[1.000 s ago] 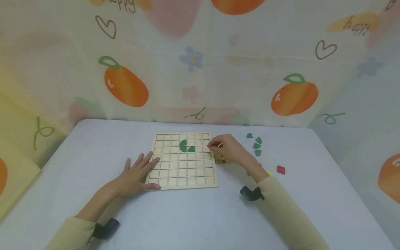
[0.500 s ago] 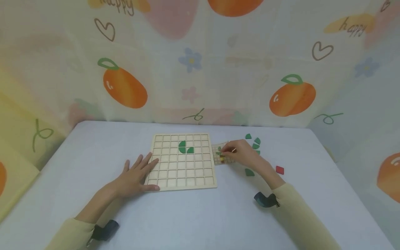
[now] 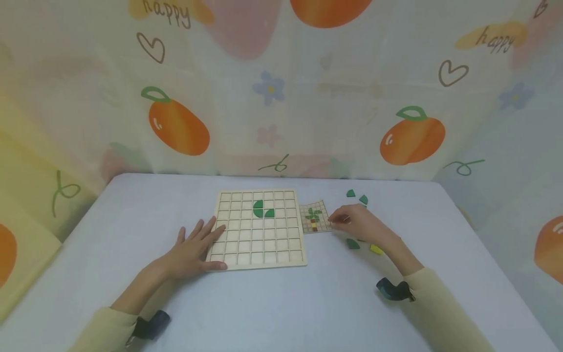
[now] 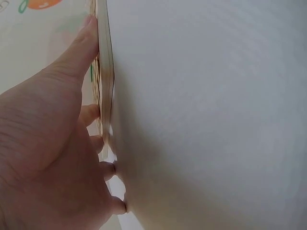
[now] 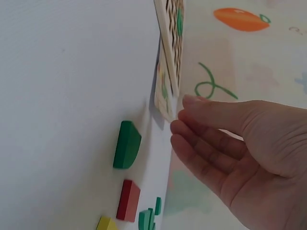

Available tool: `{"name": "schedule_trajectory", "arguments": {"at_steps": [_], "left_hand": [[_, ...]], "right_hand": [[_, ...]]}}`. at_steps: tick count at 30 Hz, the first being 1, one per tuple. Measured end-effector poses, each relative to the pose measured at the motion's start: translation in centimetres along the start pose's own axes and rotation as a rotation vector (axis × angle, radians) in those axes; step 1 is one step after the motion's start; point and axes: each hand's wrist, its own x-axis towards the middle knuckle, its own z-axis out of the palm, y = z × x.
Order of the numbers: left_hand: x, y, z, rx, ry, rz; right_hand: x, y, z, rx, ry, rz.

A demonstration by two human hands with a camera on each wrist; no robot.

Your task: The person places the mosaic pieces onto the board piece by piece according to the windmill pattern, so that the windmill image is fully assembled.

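A pale wooden grid board (image 3: 250, 244) lies on the table with three green quarter-round tiles (image 3: 258, 212) in its upper cells. My left hand (image 3: 189, 252) rests with fingers spread over the board's left edge, thumb at its near corner. At the board's right side lies a small pattern card (image 3: 323, 215), printed with a green, yellow and red figure on a grid. My right hand (image 3: 362, 222) hovers at the card's right edge, fingers loosely bent and thumb near the index finger. Nothing shows between its fingertips; whether they touch the card I cannot tell.
Loose green tiles (image 3: 350, 193) lie behind the right hand, partly covered by it. Another green tile (image 3: 353, 244), a yellow tile (image 3: 376, 249) and a red tile (image 5: 128, 201) lie beneath the right forearm. A fruit-print cloth (image 3: 308, 122) hangs behind the table.
My right hand has moved right, from the board's right edge across the pattern card to the card's far side, uncovering the card. The left hand and the tiles on the board have stayed put.
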Motion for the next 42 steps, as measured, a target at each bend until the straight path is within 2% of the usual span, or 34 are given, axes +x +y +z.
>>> {"name": "schedule_trajectory", "arguments": {"at_steps": [8,13,20,30,42], "left_hand": [[0.0,0.0,0.3,-0.002,0.002,0.006],[-0.2,-0.2,0.5,0.009,0.013,0.008],[-0.3,-0.2,0.4,0.018,0.022,0.011],[-0.3,0.2,0.0,0.017,0.025,0.018],[-0.1,0.1,0.1,0.012,0.019,0.009]], "right_hand": [[-1.8,1.2,-0.2,-0.010,-0.072,0.021],[-2.8,1.4,-0.2,-0.013,-0.088,0.047],[-4.0,2.0,-0.1,-0.026,-0.070,-0.012],[-4.3,2.8,0.6,-0.008,-0.009,-0.120],[-4.1,2.5,1.2,-0.007,0.041,-0.102]]}}
